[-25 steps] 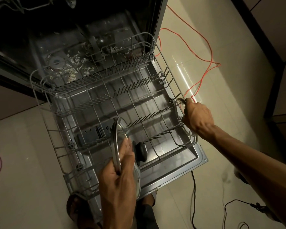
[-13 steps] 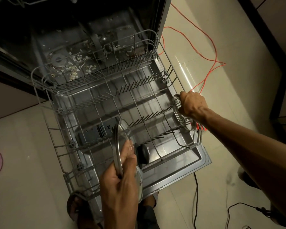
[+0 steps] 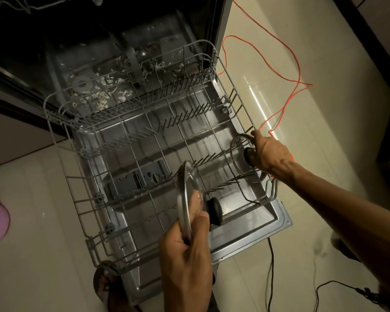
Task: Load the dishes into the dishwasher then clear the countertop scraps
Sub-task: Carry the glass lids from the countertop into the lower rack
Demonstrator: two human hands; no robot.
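Now turned to show its black knob, small glass lid (image 3: 245, 158) at right of frame, standing on edge among rack (image 3: 131, 136) tines.
Held there by right hand (image 3: 269, 154), fingers closed around knob and rim; larger glass lid (image 3: 189, 199) at lower centre, upright over rack's near edge, left hand (image 3: 187, 255) fingers pinching its metal rim. Orange cable (image 3: 286, 93) on floor, upper right.

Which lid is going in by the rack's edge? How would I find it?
Find the pulled-out dishwasher rack. At its right side, the right hand holds a glass lid on edge. Unlike the lid in the left hand, it is down among the tines.
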